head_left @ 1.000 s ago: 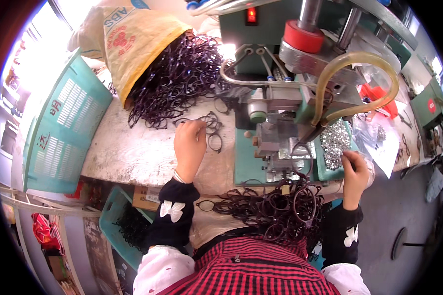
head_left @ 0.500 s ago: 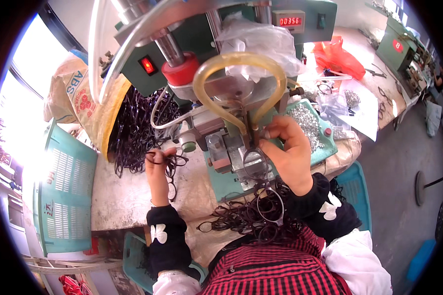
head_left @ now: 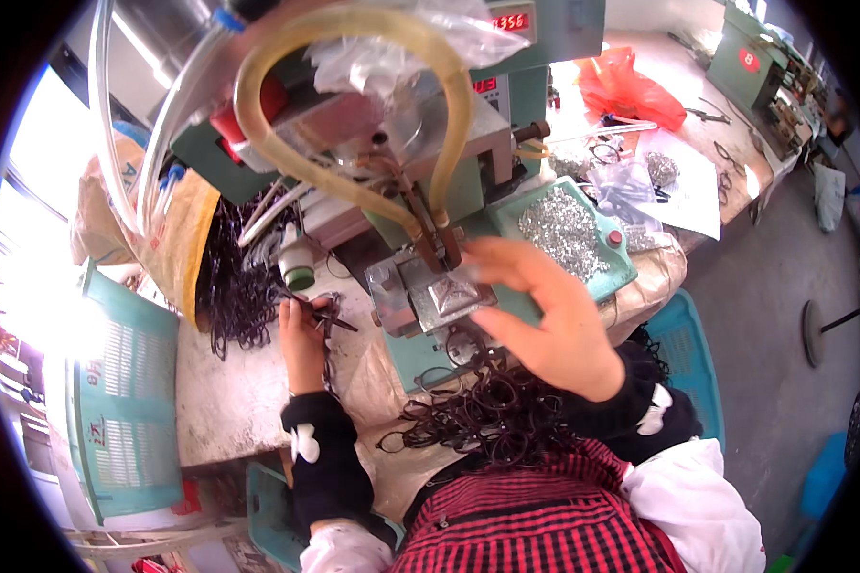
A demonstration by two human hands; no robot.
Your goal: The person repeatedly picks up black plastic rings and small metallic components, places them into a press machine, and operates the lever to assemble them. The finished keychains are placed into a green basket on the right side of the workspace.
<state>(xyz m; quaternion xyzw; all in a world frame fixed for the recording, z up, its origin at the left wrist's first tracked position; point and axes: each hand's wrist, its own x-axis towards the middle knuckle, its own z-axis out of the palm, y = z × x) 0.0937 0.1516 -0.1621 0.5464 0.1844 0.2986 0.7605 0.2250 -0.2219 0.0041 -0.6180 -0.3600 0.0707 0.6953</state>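
"How do the hands stand?"

"The left hand (head_left: 303, 346) grips several dark plastic eyeglass frames (head_left: 332, 320), left of the shiny metal block (head_left: 449, 297); the right hand (head_left: 556, 329), blurred, spreads thumb and fingers apart beside it, contact unclear."

"What suits this step?"

"Probably steady placing, fingertips clear of the brown metal prongs (head_left: 431, 253)."

"Counts?"

"One block, two prongs, one pale-green plastic tray (head_left: 624, 270); the near heap of dark frames (head_left: 487, 417) defies counting."

The eyeglass frames (head_left: 502, 413) look like glossy plastic, the apron (head_left: 535, 511) matt cloth.
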